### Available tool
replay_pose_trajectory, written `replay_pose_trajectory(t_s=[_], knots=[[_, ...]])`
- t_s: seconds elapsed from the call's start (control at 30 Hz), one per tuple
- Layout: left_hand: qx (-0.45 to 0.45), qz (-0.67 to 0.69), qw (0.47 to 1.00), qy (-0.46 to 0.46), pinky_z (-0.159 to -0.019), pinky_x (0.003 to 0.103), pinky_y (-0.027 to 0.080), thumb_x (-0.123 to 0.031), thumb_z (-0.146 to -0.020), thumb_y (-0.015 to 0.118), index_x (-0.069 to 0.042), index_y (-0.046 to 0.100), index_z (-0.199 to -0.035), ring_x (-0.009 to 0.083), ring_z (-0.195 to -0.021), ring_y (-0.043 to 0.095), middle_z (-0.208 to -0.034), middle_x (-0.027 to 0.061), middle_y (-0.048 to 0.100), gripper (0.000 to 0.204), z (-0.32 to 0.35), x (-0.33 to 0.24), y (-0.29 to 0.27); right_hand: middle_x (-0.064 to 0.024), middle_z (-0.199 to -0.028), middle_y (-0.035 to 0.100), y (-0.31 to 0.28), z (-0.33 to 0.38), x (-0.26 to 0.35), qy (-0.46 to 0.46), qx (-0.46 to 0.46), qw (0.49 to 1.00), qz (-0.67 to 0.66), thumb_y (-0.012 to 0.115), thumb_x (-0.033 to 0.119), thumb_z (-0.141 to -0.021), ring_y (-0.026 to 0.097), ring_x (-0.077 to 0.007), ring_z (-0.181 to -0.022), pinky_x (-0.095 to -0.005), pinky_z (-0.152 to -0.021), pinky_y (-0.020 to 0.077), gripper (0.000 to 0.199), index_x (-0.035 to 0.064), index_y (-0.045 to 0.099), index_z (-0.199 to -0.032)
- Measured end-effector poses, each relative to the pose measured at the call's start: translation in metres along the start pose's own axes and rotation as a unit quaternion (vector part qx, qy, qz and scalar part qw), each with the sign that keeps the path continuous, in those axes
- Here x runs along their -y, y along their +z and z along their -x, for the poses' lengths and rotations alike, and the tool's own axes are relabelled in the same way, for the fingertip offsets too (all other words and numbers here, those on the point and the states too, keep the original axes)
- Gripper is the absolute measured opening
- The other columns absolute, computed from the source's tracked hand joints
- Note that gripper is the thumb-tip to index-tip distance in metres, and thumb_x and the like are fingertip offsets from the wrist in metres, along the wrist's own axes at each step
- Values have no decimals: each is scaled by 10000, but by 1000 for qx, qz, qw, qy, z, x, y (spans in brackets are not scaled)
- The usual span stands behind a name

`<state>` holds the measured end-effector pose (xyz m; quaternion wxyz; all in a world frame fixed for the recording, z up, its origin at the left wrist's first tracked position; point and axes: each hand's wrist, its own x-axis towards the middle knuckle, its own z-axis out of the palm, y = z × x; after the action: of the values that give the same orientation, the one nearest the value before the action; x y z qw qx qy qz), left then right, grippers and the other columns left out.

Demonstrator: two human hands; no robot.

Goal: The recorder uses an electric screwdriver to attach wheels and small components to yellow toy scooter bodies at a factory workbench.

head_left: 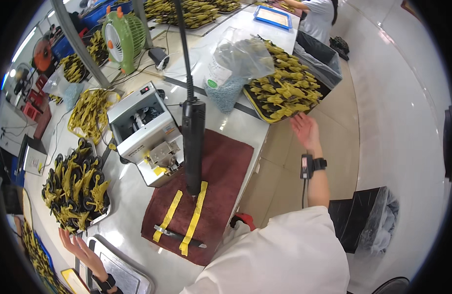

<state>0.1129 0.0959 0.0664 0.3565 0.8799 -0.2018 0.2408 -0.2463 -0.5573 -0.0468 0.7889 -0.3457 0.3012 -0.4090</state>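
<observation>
Reaching hands point(306, 128), white table point(138, 196), maroon mat point(226, 166)

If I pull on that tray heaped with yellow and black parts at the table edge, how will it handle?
The tray probably feels heavy, since the yellow and black parts are heaped above its rim. It overhangs the table edge near the right hand, so it may tip if pulled outward. Loose top pieces could slide off.

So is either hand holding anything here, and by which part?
Nothing is held. The left hand is open beside a tray of black-and-yellow parts; the right hand is open by another tray's edge.
</observation>
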Motion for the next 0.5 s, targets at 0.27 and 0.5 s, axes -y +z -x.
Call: replay_pose_trajectory(t_s=[0.27, 0.5], knots=[[171, 317, 924, 130, -938, 369, 357, -358, -906, 399, 56, 380, -1227, 238, -1055, 475, -1192, 187, 479, 524, -7, -177, -9, -112, -1276, 437, 20, -50, 10, -89, 32, 989, -112, 360, 334, -886, 407, -295, -1178, -454, -1005, 317, 452, 47, 406, -1233], [570, 609, 454, -313, -1003, 372, 356, -39, -880, 424, -2, 92, -1393, 313, -1197, 427, -1361, 228, 293, 612, 99, -316, 189, -96, -1174, 545, -8, -7, -12, -66, 35, 994, -80, 406, 268, -890, 512, -259, -1055, -419, -934, 400, 378, 54, 485, -1190]])
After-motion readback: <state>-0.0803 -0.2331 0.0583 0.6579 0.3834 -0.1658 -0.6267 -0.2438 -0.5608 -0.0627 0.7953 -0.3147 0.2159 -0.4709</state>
